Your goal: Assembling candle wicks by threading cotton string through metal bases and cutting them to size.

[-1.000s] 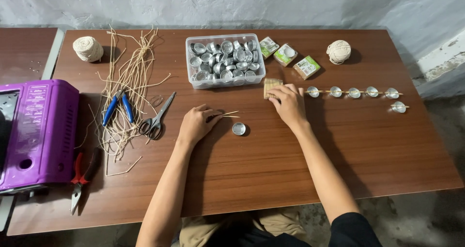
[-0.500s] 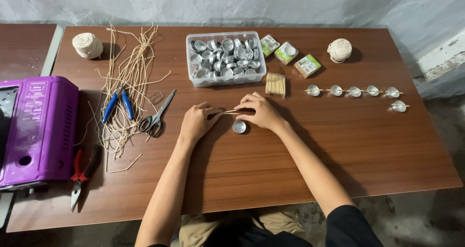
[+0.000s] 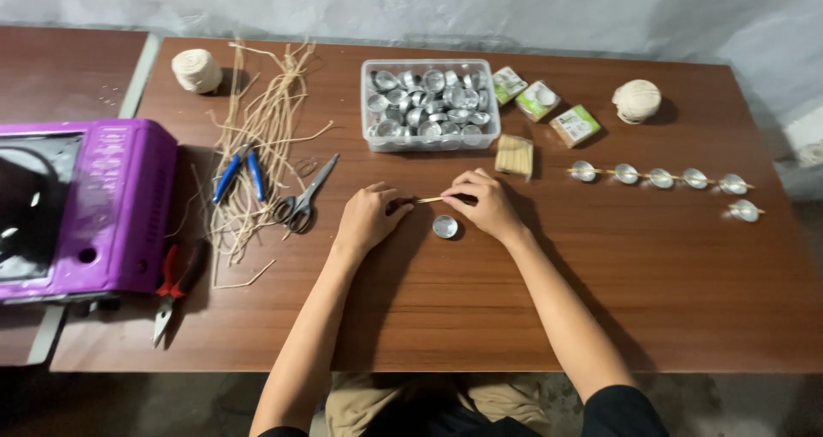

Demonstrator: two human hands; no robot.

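meanwhile both hands are resting low on the brown wooden surface (image 3: 480, 317), the left hand (image 3: 367, 218) and right hand (image 3: 485, 204) each pinching a narrow grip on one end of a thin pale stick (image 3: 433, 200) lying level between them. a small round shiny metal cup (image 3: 445, 226) is sitting just below the stick, while a clear plastic tub (image 3: 429, 107) of similar cups is standing behind, three small green-and-white packets (image 3: 540, 100) lying to its right.

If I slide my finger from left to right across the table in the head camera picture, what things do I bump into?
Purple box-shaped appliance → red-handled pliers → blue-handled pliers → grey metal scissors → left hand → small silver metal cup → right hand → row of silver cups on a thin stick.
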